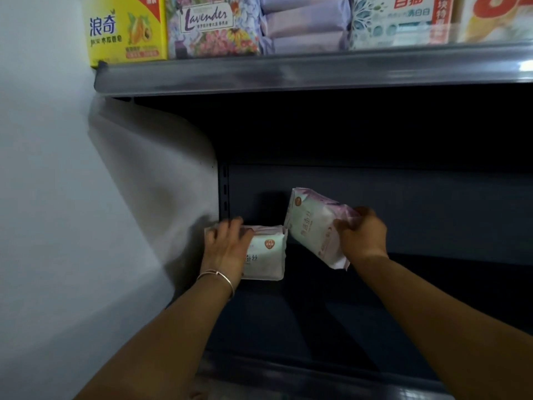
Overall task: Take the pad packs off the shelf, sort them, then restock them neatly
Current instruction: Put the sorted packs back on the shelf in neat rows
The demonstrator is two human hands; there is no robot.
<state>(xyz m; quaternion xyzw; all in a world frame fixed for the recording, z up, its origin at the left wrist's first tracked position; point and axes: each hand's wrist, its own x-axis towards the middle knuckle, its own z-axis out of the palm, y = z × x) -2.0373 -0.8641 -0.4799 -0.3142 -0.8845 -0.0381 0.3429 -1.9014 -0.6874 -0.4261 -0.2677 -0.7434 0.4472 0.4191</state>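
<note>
Two white and pink pad packs are in the dark lower shelf bay. One pad pack (266, 254) stands against the shelf's far left corner, and my left hand (226, 246) lies over its left part with the fingers spread on its top. The second pad pack (313, 226) is tilted in the air to its right, gripped at its right edge by my right hand (362, 233), thumb on the front. The two packs nearly touch at their upper corners.
The dark shelf board (288, 327) stretches right and toward me. Above it an upper shelf rail (288, 72) carries a yellow soap box (125, 27), a Lavender pack (212, 24) and purple packs (305, 24). A white wall (57, 197) closes the left side.
</note>
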